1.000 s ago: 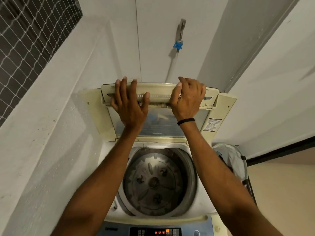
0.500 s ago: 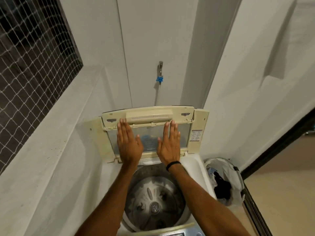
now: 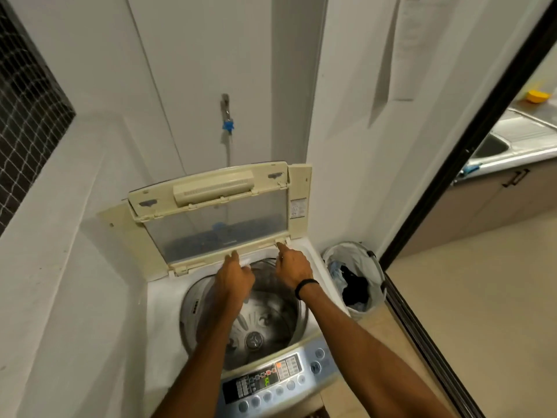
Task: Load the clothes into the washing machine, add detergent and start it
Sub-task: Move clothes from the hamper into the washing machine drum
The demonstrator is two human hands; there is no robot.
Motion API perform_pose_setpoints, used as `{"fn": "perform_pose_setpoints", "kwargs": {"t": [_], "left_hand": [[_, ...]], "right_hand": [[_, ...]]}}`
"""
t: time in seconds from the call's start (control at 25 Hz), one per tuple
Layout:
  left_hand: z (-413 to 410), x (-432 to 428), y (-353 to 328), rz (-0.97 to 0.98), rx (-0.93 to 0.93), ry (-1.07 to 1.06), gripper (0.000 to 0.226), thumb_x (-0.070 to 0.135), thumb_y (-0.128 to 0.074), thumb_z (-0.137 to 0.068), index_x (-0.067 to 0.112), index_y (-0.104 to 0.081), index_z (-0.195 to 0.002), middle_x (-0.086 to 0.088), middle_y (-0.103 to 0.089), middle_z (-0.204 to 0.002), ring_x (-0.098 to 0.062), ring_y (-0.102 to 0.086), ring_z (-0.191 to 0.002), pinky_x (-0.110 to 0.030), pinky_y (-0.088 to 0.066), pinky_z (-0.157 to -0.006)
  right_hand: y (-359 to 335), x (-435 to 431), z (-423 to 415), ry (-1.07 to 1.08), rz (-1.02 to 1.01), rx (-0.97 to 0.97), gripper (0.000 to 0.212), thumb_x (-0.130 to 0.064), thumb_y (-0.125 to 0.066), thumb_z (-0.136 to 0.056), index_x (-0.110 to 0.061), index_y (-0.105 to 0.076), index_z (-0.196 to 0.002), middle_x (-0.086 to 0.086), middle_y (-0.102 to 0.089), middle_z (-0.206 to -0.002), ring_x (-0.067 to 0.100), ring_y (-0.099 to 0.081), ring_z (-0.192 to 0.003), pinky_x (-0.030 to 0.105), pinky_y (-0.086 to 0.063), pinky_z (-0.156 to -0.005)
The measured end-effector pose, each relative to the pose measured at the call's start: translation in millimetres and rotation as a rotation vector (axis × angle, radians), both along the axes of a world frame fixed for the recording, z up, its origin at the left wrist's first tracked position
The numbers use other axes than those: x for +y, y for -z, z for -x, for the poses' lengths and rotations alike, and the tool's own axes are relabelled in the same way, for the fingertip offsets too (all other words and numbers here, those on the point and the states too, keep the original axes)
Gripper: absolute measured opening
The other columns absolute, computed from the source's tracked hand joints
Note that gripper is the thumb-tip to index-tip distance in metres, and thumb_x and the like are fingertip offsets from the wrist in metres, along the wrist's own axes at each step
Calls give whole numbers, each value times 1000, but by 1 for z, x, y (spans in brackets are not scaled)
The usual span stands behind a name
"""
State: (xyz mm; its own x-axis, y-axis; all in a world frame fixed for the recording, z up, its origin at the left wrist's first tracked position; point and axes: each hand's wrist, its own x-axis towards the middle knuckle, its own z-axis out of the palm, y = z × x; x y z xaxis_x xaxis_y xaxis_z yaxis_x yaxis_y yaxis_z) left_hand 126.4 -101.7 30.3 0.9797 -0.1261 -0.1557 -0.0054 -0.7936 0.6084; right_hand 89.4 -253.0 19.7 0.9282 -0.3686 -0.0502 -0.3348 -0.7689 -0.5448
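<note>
Head view: lid (image 3: 211, 206) stood upright over empty drum (image 3: 265, 324). Left hand (image 3: 235, 276) and right hand (image 3: 294, 268) loosely extended at lid's lower edge, nothing held. Clothes (image 3: 355, 288) seen in basket (image 3: 346, 251) beside washing machine (image 3: 162, 297). Lid stability best confirmed before loading.

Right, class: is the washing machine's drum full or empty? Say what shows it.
Empty. The lid stands raised, and the drum shows a bare floor; clothes sit in the basket nearby.
</note>
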Motion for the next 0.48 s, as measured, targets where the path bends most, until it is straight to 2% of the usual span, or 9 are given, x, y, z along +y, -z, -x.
{"fn": "perform_pose_setpoints", "kwargs": {"t": [0.12, 0.24, 0.32, 0.4, 0.48], "left_hand": [[73, -33, 25, 46, 125, 112, 46, 29, -54, -91, 11, -59, -132, -14, -61, -135, -32, -55, -127, -35, -40, -105], [138, -68, 40, 54, 185, 204, 33, 21, -56, -92, 14, -68, -122, -9, -69, -123, -30, -62, -117, -30, -45, -92], [167, -98, 49, 100, 243, 213, 31, 19, -57, -93, 15, -68, -121, -5, -70, -122, -26, -64, -115, -26, -46, -90], [184, -131, 60, 107, 253, 211, 30, 21, -57, -92, 18, -69, -118, -3, -71, -118, -24, -65, -113, -30, -51, -95], [192, -173, 70, 89, 254, 204, 28, 23, -56, -91, 22, -69, -115, -2, -73, -114, -25, -67, -109, -36, -53, -93]], "right_hand": [[26, -23, 65, 256, -58, -98, 39, -20, -46, -96, -14, -56, -134, 16, -73, -105, 35, -67, -96, 38, -52, -80], [58, -50, 134, 445, -150, -156, 25, -21, -45, -98, -14, -62, -114, 12, -72, -96, 32, -67, -86, 33, -49, -66], [83, -76, 171, 525, -229, -68, 19, -20, -44, -97, -15, -62, -98, 12, -68, -84, 33, -64, -78, 30, -40, -60], [110, -105, 200, 576, -292, 27, 21, -22, -43, -96, -17, -57, -80, 12, -64, -77, 34, -61, -73, 32, -38, -58], [134, -143, 219, 544, -346, 173, 23, -22, -43, -97, -13, -60, -85, 13, -67, -86, 34, -62, -79, 33, -42, -61]]}}
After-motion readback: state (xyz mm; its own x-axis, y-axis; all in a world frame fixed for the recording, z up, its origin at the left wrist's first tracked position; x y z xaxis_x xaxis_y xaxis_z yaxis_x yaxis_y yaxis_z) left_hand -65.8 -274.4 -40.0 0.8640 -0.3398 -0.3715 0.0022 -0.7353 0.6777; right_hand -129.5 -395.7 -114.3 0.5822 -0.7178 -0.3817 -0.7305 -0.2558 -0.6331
